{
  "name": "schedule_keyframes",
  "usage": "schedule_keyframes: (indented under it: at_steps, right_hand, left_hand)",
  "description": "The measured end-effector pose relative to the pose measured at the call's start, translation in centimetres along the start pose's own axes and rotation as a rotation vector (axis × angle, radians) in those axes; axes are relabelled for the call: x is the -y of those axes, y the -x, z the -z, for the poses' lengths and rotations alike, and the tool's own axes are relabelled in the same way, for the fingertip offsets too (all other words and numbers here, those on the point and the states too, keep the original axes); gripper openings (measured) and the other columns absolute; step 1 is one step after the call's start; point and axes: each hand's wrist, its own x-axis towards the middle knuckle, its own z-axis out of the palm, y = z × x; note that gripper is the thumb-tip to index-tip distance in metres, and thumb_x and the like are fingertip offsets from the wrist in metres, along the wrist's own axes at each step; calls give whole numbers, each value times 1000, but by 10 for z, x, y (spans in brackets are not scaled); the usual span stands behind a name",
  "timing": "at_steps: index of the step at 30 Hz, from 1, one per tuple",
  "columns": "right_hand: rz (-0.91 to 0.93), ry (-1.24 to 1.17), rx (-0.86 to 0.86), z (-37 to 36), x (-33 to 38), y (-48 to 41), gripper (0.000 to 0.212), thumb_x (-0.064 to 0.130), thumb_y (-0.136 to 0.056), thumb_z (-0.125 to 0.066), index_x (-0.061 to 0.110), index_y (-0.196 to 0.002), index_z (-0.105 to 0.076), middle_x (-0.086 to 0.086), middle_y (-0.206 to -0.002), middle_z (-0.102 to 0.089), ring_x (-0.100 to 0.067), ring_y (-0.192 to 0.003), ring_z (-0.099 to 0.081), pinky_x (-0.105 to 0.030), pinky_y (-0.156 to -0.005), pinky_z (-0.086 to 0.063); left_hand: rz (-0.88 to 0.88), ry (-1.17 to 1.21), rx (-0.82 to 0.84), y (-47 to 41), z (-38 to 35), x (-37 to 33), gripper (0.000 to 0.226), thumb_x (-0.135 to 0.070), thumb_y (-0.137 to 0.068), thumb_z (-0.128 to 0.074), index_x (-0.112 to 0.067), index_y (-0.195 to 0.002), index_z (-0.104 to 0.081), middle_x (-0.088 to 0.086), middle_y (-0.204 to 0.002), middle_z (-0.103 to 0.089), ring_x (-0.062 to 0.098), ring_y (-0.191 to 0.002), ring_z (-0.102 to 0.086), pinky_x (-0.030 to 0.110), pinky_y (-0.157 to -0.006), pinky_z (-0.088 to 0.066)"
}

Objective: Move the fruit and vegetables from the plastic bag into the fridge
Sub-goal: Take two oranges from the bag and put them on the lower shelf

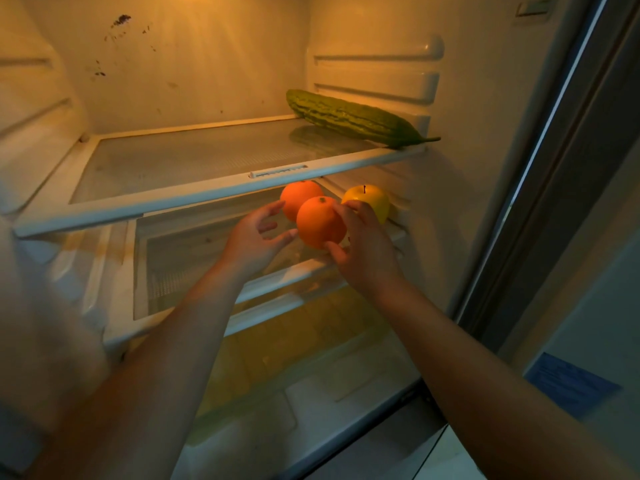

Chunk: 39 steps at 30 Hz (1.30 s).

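Fridge (485, 140): pale-walled, open and lit warm from inside. The plastic bag is out of view.
Upper shelf (194, 199): clear glass pane in a white frame, bare along its left side and front edge.
Lower shelf (277, 284): a second white-framed glass pane, carrying all the round fruit towards its right end.
Left hand (254, 237): fingers spread and loosely bent, holding nothing. One tip sits at the left flank of the front orange, probably to steady it against rolling.
Back orange (294, 199): round, smooth orange fruit resting on the lower shelf, partly hidden behind the one in front.
Front orange (318, 223): matching round orange fruit, stem dimple up, just above or on the lower shelf near its front edge.
Bitter gourd (353, 119): long, ridged and green, lying flat along the upper shelf's right edge, where its length fits.
Right hand (363, 252): pinches the front orange, fingers over the top and thumb beneath, apparently setting it down beside the others.
Yellow apple (374, 199): round, glossy, stalk up, at the lower shelf's right edge, just beyond the right hand's fingers.
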Motion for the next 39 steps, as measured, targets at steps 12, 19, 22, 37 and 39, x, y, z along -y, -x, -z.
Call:
schedule_keyframes:
  at_steps: [12, 19, 22, 37, 39]
  right_hand:
    - [132, 55, -21, -3, 1, -6, 67, 5, -69, -76, 5, -129, -48, -16, -134, -49, -34, -119, -49, -39, -95, -42]
    - [115, 58, -22, -5, 1, -10, 68, 5, -68, -76, 2, -130, -46, -18, -133, -49, -34, -120, -48, -38, -97, -40]
    - [104, 56, -22, -9, 1, -13, 68, 6, -69, -76, 4, -130, -46, -16, -134, -48, -33, -120, -48, -38, -95, -42]
    - [-47, 40, 58, 11, 9, 7, 71, 20, -79, -71, 14, -140, -36, -11, -144, -37, -26, -130, -38, -38, -103, -39]
    - [-95, 19, 100, 20, 8, 20, 68, 24, -82, -68, 14, -141, -35, -13, -146, -35, -26, -133, -35, -37, -106, -35]
  left_hand:
    - [-16, -56, 36, -1, 0, 1, 68, -29, -75, -74, -24, -136, -44, 1, -134, -50, 7, -112, -47, 27, -85, -39]
    - [-95, -239, 121, -4, -2, -1, 77, -60, -75, -54, -28, -142, -33, -1, -150, -31, 19, -135, -34, 43, -108, -34]
    - [-91, -218, 133, -5, -2, -1, 81, -65, -71, -49, -30, -142, -33, -2, -151, -32, 19, -134, -35, 45, -108, -34]
    - [-72, -120, 69, -3, -1, -4, 60, -44, -82, -60, -28, -137, -41, -6, -136, -44, 14, -117, -46, 30, -87, -37]
    - [-46, -96, 39, -3, 1, -4, 61, -48, -81, -60, -26, -135, -43, -2, -138, -45, 14, -120, -46, 31, -88, -36]
